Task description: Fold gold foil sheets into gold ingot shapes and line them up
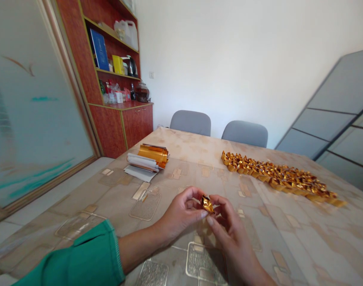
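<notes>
A small folded gold foil paper ingot [207, 204] is held between my two hands above the near middle of the table. My left hand [184, 208] grips its left side, thumb in front and fingers behind. On the opposite side, my right hand [226, 222] pinches it with thumb and fingertips. To the far left of my hands lies a loose stack of gold and white paper sheets [153, 155], curled at the edges. Several rows of similar folded gold paper ingots [277, 176] are lined up close together on the right.
A patterned cover lies over the table [116, 206]. Two grey chairs [190, 122] stand at its far edge, against a white wall. A red-brown shelf cabinet [122, 127] with jugs, a kettle and bottles is at the back left, beside a frosted glass door [35, 99].
</notes>
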Action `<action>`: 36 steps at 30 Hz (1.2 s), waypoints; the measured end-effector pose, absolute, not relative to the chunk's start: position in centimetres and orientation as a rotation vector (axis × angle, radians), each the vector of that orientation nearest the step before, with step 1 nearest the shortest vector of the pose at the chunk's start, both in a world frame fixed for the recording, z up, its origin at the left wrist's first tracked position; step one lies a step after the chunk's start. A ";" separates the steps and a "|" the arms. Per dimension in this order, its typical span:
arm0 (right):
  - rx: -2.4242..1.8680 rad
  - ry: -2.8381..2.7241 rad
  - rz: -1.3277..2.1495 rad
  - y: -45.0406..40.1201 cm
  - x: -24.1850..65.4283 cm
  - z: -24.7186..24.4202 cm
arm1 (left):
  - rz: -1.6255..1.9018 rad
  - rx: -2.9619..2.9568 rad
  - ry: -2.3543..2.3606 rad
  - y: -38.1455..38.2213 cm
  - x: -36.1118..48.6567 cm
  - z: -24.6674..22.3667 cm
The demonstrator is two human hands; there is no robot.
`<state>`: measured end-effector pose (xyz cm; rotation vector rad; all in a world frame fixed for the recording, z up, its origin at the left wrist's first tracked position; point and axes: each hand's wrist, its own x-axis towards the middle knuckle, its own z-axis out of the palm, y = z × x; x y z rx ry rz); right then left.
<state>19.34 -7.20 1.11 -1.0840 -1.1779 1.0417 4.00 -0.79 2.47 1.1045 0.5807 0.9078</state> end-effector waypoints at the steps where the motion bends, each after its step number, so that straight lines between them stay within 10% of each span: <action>1: -1.123 -1.207 1.005 -7.2 19.3 0.9 | 0.913 1.110 0.585 -0.8 4.0 2.4; 20: -1.107 -1.794 0.412 -7.0 19.9 1.9 | 0.758 0.913 0.513 -0.9 3.9 1.6; 36: -1.440 -1.598 0.565 -4.9 24.1 0.9 | 0.776 1.036 0.728 0.1 3.3 1.8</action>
